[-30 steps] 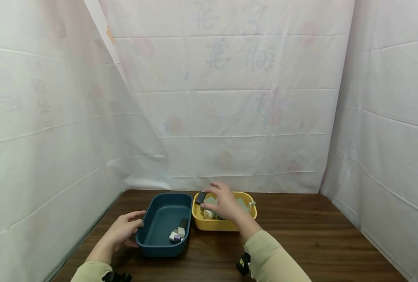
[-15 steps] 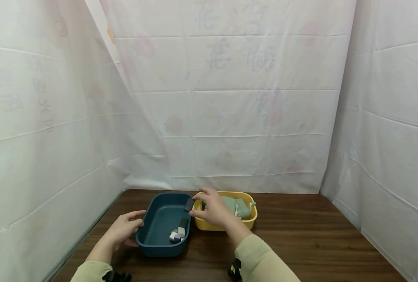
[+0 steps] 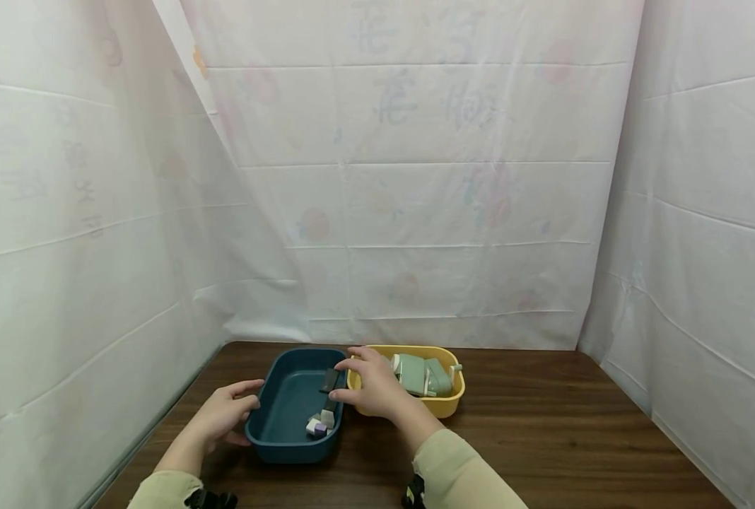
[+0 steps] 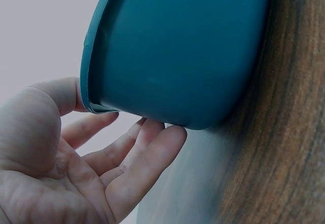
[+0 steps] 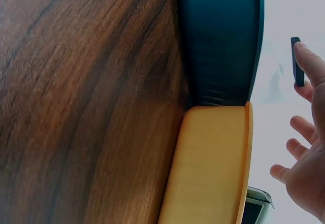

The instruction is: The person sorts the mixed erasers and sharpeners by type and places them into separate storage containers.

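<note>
My right hand [image 3: 374,385] is over the right rim of the teal bin [image 3: 288,447]. Between its thumb and fingertips it pinches a small dark rectangular block [image 3: 329,380], which looks thin edge-on in the right wrist view [image 5: 298,61]. The remaining fingers are spread apart. My left hand [image 3: 218,416] is at the bin's left side; in the left wrist view its fingers [image 4: 147,168] touch the outer wall and the thumb meets the rim. Inside the bin lie a white block [image 3: 327,418], a white and purple piece [image 3: 317,428] and another dark block, partly covered.
A yellow bin [image 3: 440,408] stands against the teal bin's right side. It holds pale green items [image 3: 412,373] and a white piece; my right hand hides its left part. Both sit on a dark wooden table [image 3: 543,424], with white sheets [image 3: 454,212] around it.
My right hand has moved left from above the yellow bin to the teal bin's rim, carrying the dark block. The left hand has stayed in place.
</note>
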`<state>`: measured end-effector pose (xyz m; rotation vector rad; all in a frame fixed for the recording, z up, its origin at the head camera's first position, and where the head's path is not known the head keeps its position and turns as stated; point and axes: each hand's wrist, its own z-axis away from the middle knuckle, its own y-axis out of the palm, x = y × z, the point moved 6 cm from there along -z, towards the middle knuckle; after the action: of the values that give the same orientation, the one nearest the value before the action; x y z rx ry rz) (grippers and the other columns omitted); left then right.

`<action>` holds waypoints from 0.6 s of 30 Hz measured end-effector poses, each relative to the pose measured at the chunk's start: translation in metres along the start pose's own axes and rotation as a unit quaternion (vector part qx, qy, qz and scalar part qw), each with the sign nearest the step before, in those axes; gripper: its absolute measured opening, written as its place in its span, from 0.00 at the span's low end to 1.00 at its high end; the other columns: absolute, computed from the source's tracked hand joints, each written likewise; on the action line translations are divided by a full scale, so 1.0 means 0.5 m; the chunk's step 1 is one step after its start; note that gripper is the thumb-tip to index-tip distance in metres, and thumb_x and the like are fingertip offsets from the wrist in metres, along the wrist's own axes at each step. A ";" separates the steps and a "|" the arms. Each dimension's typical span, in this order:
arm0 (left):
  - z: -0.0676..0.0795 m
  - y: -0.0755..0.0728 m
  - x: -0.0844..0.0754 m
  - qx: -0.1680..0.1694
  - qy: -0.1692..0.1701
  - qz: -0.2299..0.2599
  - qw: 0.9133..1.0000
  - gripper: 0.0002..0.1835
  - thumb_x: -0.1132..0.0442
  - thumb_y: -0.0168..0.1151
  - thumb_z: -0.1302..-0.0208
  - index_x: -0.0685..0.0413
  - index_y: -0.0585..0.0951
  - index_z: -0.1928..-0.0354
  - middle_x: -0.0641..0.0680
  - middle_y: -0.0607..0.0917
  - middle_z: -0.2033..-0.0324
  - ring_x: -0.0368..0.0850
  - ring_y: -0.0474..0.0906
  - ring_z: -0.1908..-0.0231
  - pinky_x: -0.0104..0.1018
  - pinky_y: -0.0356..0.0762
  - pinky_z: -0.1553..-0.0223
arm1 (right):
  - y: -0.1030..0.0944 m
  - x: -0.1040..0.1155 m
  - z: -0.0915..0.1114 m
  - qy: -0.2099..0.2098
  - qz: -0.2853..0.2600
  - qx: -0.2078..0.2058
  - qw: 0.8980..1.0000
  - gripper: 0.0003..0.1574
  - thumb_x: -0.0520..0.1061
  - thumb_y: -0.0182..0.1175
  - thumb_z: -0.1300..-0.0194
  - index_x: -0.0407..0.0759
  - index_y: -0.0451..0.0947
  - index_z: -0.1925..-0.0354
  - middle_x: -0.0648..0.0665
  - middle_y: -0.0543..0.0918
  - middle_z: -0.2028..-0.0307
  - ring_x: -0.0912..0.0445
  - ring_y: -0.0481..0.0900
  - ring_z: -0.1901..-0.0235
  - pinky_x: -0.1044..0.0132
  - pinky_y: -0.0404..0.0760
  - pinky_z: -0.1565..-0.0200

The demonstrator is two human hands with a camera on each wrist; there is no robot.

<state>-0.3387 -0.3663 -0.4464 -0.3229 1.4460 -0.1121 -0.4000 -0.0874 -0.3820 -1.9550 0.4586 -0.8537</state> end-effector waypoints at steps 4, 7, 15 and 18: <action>0.001 0.002 -0.001 -0.001 0.000 0.000 1.000 0.32 0.66 0.55 0.33 0.64 0.66 0.27 0.74 0.76 0.42 0.63 0.84 0.53 0.59 0.85 0.70 | 0.002 0.002 0.002 -0.004 -0.008 0.002 1.000 0.30 0.65 0.67 0.35 0.58 0.80 0.37 0.45 0.65 0.26 0.44 0.60 0.27 0.40 0.64 0.32; 0.000 0.004 -0.001 0.000 -0.001 0.001 1.000 0.32 0.66 0.55 0.33 0.64 0.67 0.27 0.73 0.77 0.43 0.62 0.84 0.54 0.59 0.85 0.70 | 0.003 -0.001 0.005 -0.008 -0.011 0.001 1.000 0.31 0.64 0.66 0.33 0.57 0.80 0.36 0.43 0.66 0.27 0.43 0.61 0.28 0.40 0.65 0.32; 0.004 0.005 -0.001 -0.002 -0.001 0.001 1.000 0.32 0.67 0.55 0.34 0.64 0.67 0.27 0.73 0.79 0.44 0.61 0.85 0.56 0.59 0.85 0.71 | 0.000 -0.021 0.015 -0.004 -0.015 -0.002 1.000 0.31 0.64 0.65 0.33 0.57 0.80 0.36 0.42 0.67 0.28 0.45 0.63 0.29 0.43 0.67 0.33; 0.006 0.003 0.000 -0.003 -0.002 0.004 1.000 0.32 0.67 0.55 0.34 0.64 0.66 0.27 0.72 0.80 0.46 0.60 0.85 0.57 0.59 0.85 0.71 | -0.006 -0.026 0.017 -0.011 -0.024 -0.003 1.000 0.30 0.63 0.66 0.33 0.57 0.80 0.37 0.40 0.67 0.28 0.45 0.62 0.29 0.45 0.68 0.33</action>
<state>-0.3357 -0.3643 -0.4465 -0.3217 1.4436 -0.0997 -0.4030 -0.0728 -0.3871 -1.9867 0.4041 -0.8607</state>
